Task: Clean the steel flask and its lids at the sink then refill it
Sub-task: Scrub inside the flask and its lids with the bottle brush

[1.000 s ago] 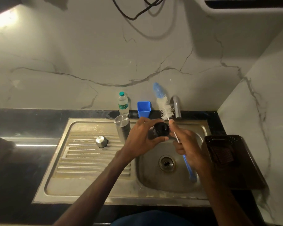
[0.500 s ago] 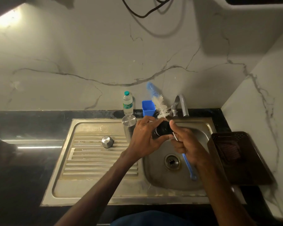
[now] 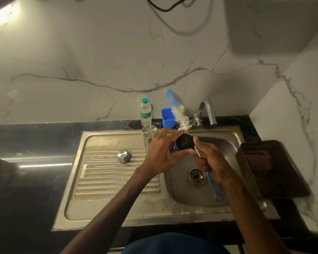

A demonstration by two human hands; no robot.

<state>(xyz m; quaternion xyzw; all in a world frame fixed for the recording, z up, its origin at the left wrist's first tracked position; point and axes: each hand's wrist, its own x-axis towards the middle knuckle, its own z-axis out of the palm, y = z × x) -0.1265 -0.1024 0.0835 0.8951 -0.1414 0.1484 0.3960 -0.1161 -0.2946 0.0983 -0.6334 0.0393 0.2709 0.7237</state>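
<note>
2 hands meet over the sink: the left hand curls round the black lid, and the right hand grips the brush by its stem, bristles at 12 o'clock of the lid. The flask stands at 10 o'clock of the left hand, with the steel cap at 9 o'clock. Lid scrubbing seems in hand; next the bristles must come down onto the lid.

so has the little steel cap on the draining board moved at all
No. The steel cap sits on the same upper ridges of the draining board, left of the flask.
</note>
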